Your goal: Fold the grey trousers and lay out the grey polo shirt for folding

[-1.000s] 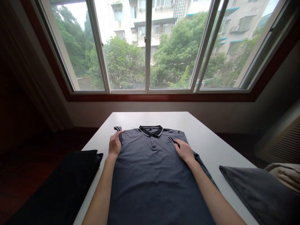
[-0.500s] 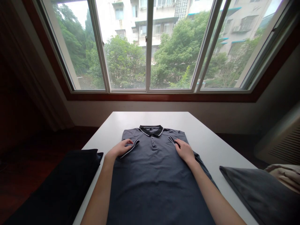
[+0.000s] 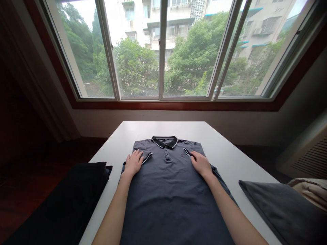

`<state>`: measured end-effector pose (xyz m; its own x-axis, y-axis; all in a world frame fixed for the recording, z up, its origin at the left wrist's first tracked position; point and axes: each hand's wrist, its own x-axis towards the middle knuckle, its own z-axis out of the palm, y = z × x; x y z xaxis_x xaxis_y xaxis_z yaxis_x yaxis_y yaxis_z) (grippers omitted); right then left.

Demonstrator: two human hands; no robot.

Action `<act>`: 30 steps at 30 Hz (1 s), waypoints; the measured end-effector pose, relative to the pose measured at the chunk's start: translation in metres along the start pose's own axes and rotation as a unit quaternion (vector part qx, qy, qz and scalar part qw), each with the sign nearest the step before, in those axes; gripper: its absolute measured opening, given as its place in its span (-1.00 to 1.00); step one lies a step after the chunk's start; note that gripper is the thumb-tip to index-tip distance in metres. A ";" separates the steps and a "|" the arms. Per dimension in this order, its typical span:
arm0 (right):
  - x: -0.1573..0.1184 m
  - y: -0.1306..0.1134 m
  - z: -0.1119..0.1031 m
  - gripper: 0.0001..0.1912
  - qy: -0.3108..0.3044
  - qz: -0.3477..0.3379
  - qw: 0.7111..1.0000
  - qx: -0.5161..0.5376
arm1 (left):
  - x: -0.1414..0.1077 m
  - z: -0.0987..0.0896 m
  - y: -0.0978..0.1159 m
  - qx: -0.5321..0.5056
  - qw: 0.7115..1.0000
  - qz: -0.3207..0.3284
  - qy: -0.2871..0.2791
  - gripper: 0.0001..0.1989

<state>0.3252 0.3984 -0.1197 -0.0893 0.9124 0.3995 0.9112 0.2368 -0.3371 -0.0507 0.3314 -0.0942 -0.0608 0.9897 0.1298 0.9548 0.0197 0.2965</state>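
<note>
A dark grey polo shirt (image 3: 168, 190) lies front up, with a black, white-edged collar (image 3: 165, 142) at its far end. Both sleeves are folded inward over the chest. My left hand (image 3: 133, 162) rests flat on the left sleeve, fingers spread, beside its white-striped cuff (image 3: 147, 157). On the other side, my right hand (image 3: 201, 164) lies over the right sleeve by its striped cuff (image 3: 187, 152). Its thumb and forefinger are apart on the cloth; the other fingers are partly hidden.
The shirt is on a white table (image 3: 163, 128). Folded black cloth (image 3: 58, 200) lies at the left edge, and a dark grey cloth item (image 3: 283, 204) at the right, with beige fabric (image 3: 310, 189) behind it. A wide window (image 3: 160, 68) stands beyond the table.
My left hand has gone from bent fingers at the left cuff to lying flat on the sleeve, slightly further out. My right hand stays in place.
</note>
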 end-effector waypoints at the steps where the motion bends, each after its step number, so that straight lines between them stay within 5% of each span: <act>1: 0.000 0.000 0.000 -0.59 -0.001 0.001 1.000 0.000 | 0.000 0.000 0.001 0.003 1.000 -0.003 0.003 -0.56; 11: -0.001 -0.001 -0.001 -0.60 0.001 0.002 1.000 -0.006 | -0.002 0.005 0.001 0.076 0.986 -0.121 0.085 -0.44; 24: -0.004 -0.008 -0.004 -0.61 0.016 -0.008 0.999 -0.027 | -0.007 -0.009 -0.021 -0.045 0.956 -0.221 0.187 -0.78; 30: -0.005 -0.010 -0.005 -0.61 0.014 -0.009 1.000 -0.025 | -0.005 -0.012 -0.027 -0.053 0.951 -0.247 0.178 -0.81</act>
<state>0.3187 0.3900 -0.1141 -0.0942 0.8982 0.4293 0.9289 0.2344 -0.2867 -0.0792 0.3243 -0.0917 -0.6072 0.7519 0.2569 0.7503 0.4363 0.4966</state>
